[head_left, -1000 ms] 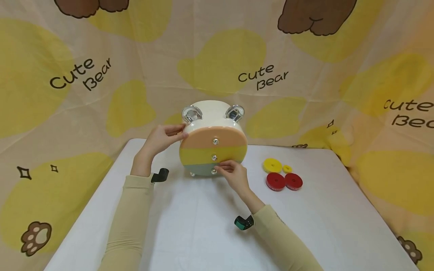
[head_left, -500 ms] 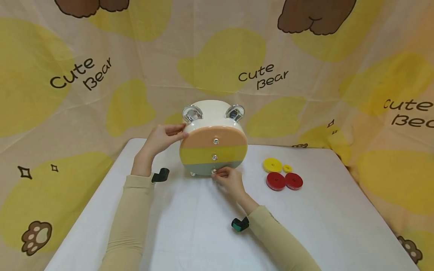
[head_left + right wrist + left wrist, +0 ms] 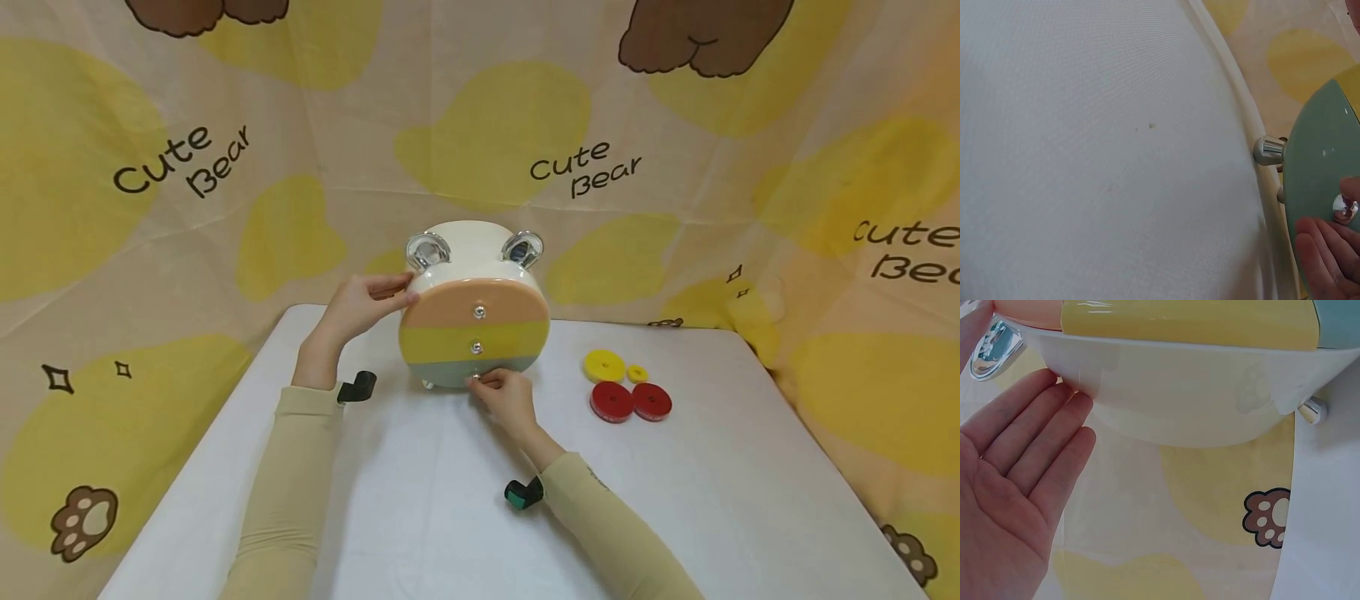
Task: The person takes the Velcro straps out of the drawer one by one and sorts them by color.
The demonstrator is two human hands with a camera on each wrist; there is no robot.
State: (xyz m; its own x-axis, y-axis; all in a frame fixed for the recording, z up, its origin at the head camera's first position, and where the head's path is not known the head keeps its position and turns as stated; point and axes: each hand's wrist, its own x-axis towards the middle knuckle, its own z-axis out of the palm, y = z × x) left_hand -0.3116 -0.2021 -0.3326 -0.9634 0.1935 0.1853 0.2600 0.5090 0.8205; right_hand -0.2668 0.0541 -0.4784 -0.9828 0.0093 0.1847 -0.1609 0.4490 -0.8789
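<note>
A small round drawer box (image 3: 435, 342) stands on the table, with orange, yellow and green drawer fronts, a cream body and silver ears. My left hand (image 3: 356, 308) rests against its upper left side. In the left wrist view the fingers (image 3: 1054, 419) are straight, with their tips at the cream side wall. My right hand (image 3: 510, 404) is at the green bottom drawer (image 3: 1319, 144), thumb and fingers pinching its silver knob (image 3: 1345, 209). The upper drawers' knobs, the top knob (image 3: 480, 312) and middle knob (image 3: 476, 347), are untouched. All three drawer fronts sit flush.
To the right of the box lie a large yellow disc (image 3: 603, 366), a small yellow disc (image 3: 637, 373) and two red discs, a left red disc (image 3: 611, 402) and a right red disc (image 3: 652, 402). A white cloth covers the table (image 3: 420, 517). A patterned curtain (image 3: 360, 150) hangs behind.
My right hand has shifted slightly left and down, its fingers closing round the bottom knob. The left hand and the drawer box have stayed in place.
</note>
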